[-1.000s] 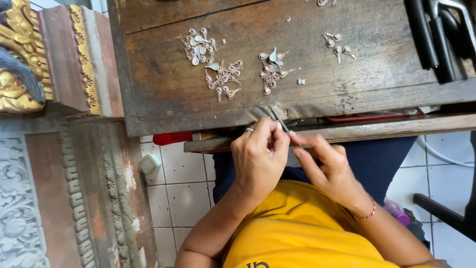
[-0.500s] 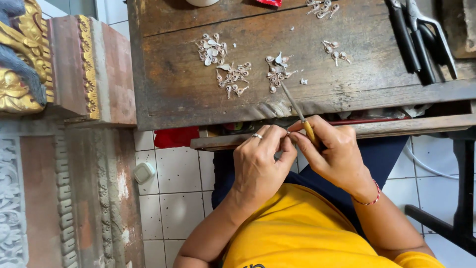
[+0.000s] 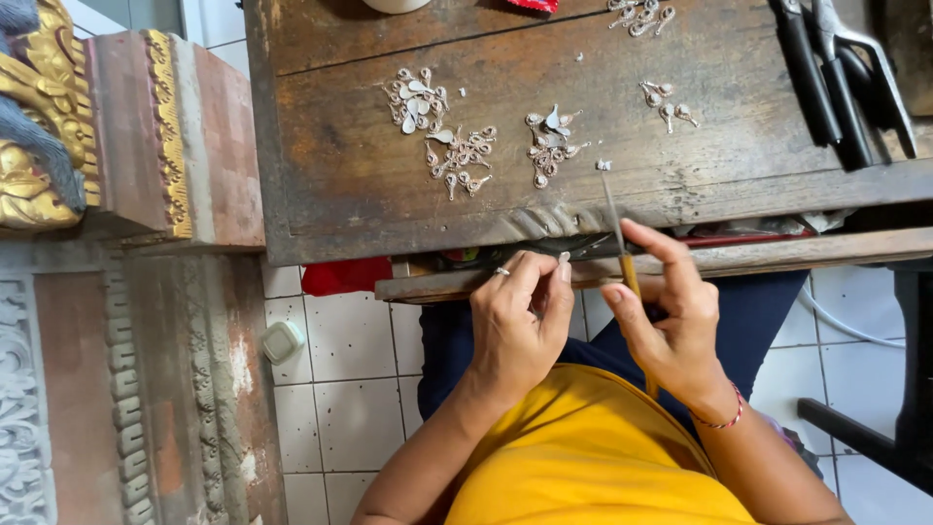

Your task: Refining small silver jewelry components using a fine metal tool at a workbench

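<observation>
Near the lower middle of the frame the right hand (image 3: 671, 311) holds a thin tool (image 3: 618, 233) with a yellowish handle. Its grip is pressed together on that handle between thumb and forefinger, much like a pen hold, which lets the fine metal tip reach up onto the wooden surface (image 3: 330, 165). The tip ends just beside a tiny silver piece (image 3: 604, 165) lying alone near the front edge, probably so that one bit can be picked out from the rest.

The left hand (image 3: 515, 326) sits just left of the right one, over a narrow wooden ledge (image 3: 428, 285) below the surface. Its fingers are curled in and its thumb and forefinger tips are pressed together; whether something small is pinched there I cannot tell (it would be hidden by the fingertips). A ring shows on one finger.

Above the hands, small silver ornaments lie sorted in separate clusters: one pile (image 3: 416, 97) at upper centre-left, a second pile (image 3: 462, 156) just below it, a third pile (image 3: 551, 146) in the middle and a fourth pile (image 3: 667, 105) to the right, kept apart yet all within reach. Dark pliers (image 3: 841, 78) lie at the upper right, out of the working area. Carved, gilded woodwork (image 3: 39, 117) fills the left side, with a white tiled floor (image 3: 340, 389) below.
</observation>
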